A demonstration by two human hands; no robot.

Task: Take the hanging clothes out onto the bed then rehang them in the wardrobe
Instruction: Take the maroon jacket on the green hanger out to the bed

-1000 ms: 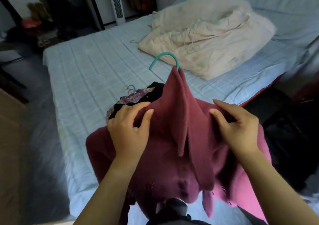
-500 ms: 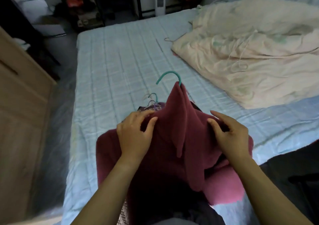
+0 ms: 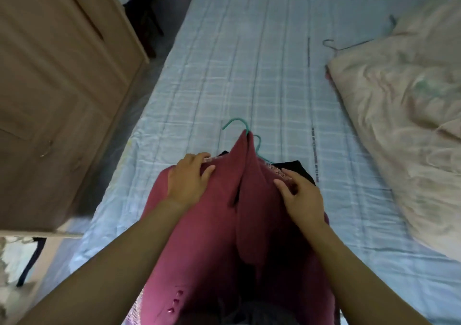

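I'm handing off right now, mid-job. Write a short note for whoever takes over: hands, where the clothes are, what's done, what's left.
Left hand: grips one shoulder of the maroon coat.
Right hand: grips the other shoulder.
Things: the coat is on a teal hanger, over a black garment at the near edge of the bed.
Done: at least these clothes are out at the bed.
Left: rehang them in the wardrobe, on the left.

The coat (image 3: 212, 225) is deep maroon with pink buttons (image 3: 177, 299); its hanger (image 3: 235, 119) is teal. Under the coat, a black garment (image 3: 301, 172) and a pale blue, white-checked bed sheet (image 3: 249, 62). Right of the coat, a cream quilt (image 3: 399, 112); left, a light-brown wardrobe (image 3: 62, 75).
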